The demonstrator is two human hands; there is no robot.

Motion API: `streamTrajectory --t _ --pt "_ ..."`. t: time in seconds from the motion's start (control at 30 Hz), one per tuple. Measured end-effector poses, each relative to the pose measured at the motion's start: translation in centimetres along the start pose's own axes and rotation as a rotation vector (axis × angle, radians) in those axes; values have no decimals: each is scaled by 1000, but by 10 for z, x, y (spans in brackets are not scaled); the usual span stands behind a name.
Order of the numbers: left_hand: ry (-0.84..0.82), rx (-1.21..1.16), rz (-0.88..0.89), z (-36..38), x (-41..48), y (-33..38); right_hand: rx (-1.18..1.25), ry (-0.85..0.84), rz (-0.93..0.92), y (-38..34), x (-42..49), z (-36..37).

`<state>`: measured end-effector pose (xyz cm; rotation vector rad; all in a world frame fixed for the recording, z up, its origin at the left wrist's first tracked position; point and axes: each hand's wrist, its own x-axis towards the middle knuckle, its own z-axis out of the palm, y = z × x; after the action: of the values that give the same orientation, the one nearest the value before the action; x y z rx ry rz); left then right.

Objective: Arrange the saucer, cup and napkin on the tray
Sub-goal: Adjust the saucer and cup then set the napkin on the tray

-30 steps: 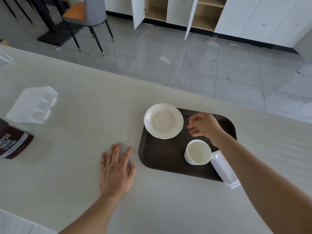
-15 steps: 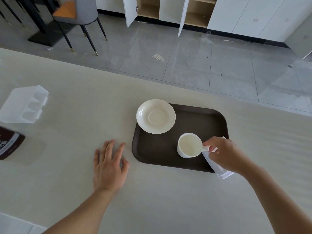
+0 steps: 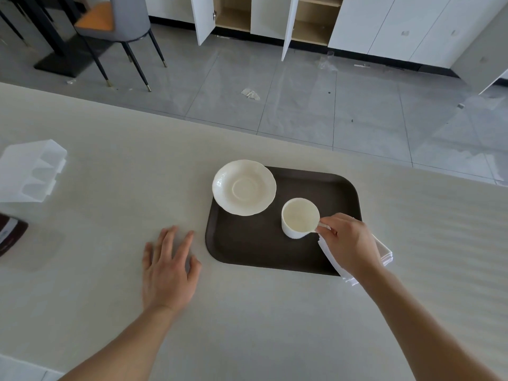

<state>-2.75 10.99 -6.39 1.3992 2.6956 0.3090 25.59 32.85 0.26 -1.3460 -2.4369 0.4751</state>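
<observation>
A dark brown tray (image 3: 255, 251) lies on the pale table. A cream saucer (image 3: 244, 187) rests on the tray's far left corner and overhangs its rim. An empty white cup (image 3: 299, 218) stands upright near the tray's middle right. My right hand (image 3: 349, 243) pinches the cup's handle. A folded white napkin (image 3: 384, 253) lies under that hand at the tray's near right corner, partly over the edge. My left hand (image 3: 169, 270) lies flat on the table left of the tray, fingers spread, holding nothing.
A clear plastic organiser (image 3: 31, 170) sits at the table's left, with a dark brown packet (image 3: 11, 237) nearer me. The table's far edge (image 3: 192, 121) runs diagonally; beyond it are grey floor tiles, a chair (image 3: 121, 31) and open white cabinets (image 3: 275, 20).
My right hand moved from above the tray's far side down to the cup and closed on its handle. The left hand stayed flat on the table.
</observation>
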Motion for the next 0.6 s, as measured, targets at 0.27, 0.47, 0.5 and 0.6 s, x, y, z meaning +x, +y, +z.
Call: streamTrajectory --t 0.27,0.47,0.5,0.6 --pt "12 3 -1 2 0 0 -27 168 112 -11 3 18" --pt "1 8 -1 2 1 -2 -19 235 138 -22 4 28" --pt "-1 6 -2 2 0 -1 -6 232 150 -24 5 30" --pt "0 -1 -6 1 0 0 34 222 203 -30 10 33"
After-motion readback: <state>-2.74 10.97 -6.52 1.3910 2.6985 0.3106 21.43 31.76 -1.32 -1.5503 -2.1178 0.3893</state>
